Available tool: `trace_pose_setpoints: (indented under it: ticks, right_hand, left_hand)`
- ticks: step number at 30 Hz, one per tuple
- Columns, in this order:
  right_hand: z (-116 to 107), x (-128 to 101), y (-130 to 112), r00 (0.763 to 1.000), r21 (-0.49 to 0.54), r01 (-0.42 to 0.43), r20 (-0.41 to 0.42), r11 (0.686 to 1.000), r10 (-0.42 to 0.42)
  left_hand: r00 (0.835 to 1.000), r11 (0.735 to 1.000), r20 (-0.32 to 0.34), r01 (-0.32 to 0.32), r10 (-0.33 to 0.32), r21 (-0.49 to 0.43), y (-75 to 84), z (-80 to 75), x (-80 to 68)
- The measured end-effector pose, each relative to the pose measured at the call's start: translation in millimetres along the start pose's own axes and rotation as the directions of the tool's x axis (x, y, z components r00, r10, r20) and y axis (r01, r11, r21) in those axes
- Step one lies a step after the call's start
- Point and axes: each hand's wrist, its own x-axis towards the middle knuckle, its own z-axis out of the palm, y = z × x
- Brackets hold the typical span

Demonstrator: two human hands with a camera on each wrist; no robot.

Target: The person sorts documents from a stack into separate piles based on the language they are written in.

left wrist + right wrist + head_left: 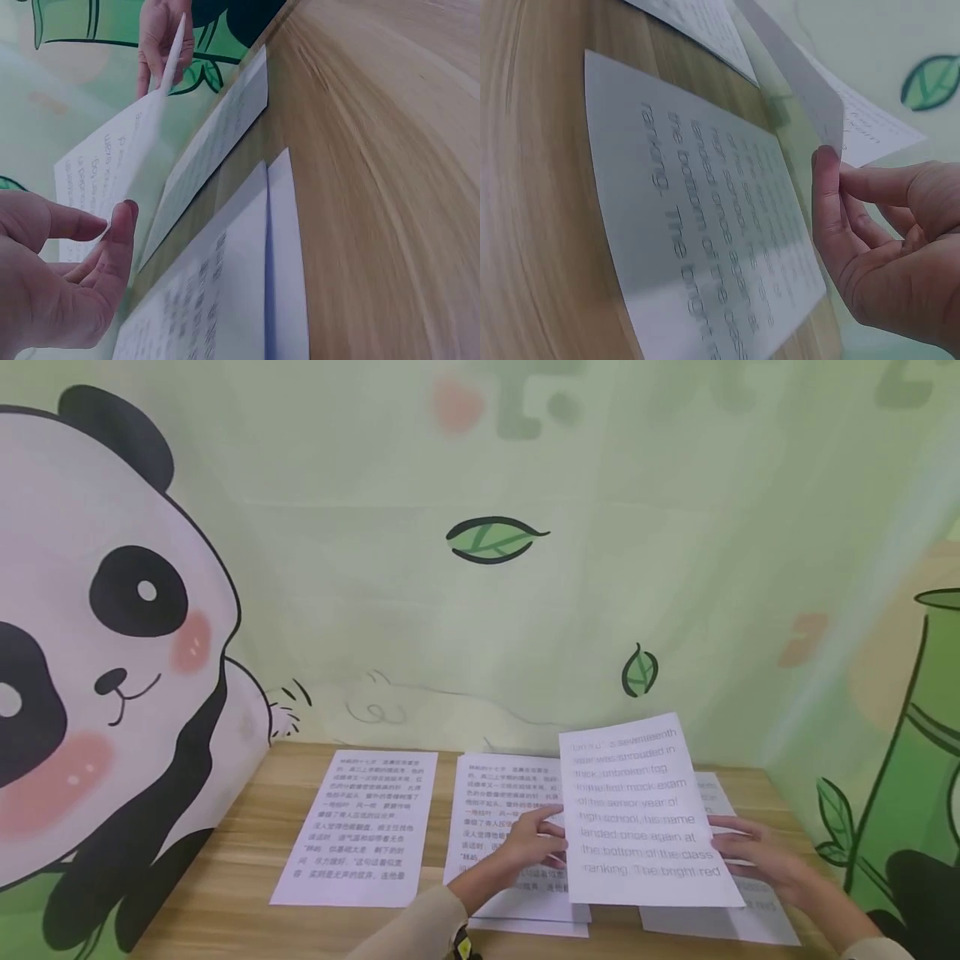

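Observation:
A sheet of paper (637,827) printed with large English text is held up off the table, tilted toward the head camera. At its left edge my left hand (534,842) pinches it between thumb and fingers. My right hand (761,852) pinches the opposite edge, seen closely in the right wrist view, where thumb and fingertips meet on the sheet's edge. Beneath lies another English-printed sheet (697,225), partly covered in the head view. Below my left hand, a pile of sheets with Chinese text (498,777) lies on the table, its lower sheet sticking out at the near side.
A separate sheet with Chinese text (356,827) lies at the left of the wooden table (225,868). Behind the table hangs a green backdrop (360,568) with a panda, leaves and bamboo drawn on it.

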Motion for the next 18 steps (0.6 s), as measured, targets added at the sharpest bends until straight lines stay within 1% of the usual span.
trace_pose_setpoints:
  ticks: [3,7,9,13,18]
  right_hand:
    - [-12.1,-8.1,7.7,1.000,0.025,0.014,-0.001,1.000,-0.014]
    - [-24.2,-15.9,16.1,1.000,0.016,0.024,-0.018,1.000,-0.024]
    - [-30.2,-18.9,19.2,0.999,-0.004,0.016,-0.039,1.000,-0.016]
    - [-41.2,-23.6,23.8,0.996,-0.019,-0.015,-0.087,1.000,0.013]
    - [-51.3,-27.8,29.1,0.995,-0.005,-0.036,-0.099,0.999,0.035]
  left_hand:
    - [1.000,1.000,0.029,0.000,0.001,-0.028,-3.9,13.4,6.7]
    - [0.998,0.998,0.064,-0.016,0.020,-0.058,-6.9,27.8,13.7]
    - [0.995,0.999,0.101,-0.017,0.021,-0.042,-5.6,32.9,15.9]
    - [0.986,1.000,0.164,-0.008,0.005,0.019,0.9,42.0,21.0]
    - [0.981,0.998,0.189,0.020,-0.032,0.066,4.9,54.8,27.9]
